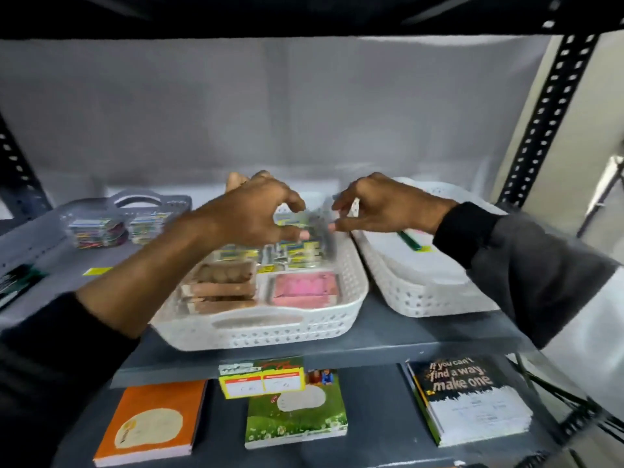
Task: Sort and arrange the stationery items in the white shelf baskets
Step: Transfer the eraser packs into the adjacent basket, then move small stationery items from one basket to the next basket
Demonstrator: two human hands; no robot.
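Both hands, left hand (251, 211) and right hand (381, 206), seemingly pinch a clear packet (312, 219) over the white basket (351, 288).

You are holding a blurred clear packet (315, 221) between the fingers (297, 202) of both hands, above the yellow packs (300, 249) in the white basket (270, 327).

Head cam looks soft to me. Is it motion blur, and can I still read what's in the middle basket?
Head view: motion blur smears both hands, left hand and right hand, and the clear packet between them; middle white basket contents readable only as brown and pink packs; wide-angle bending at the shelf posts.
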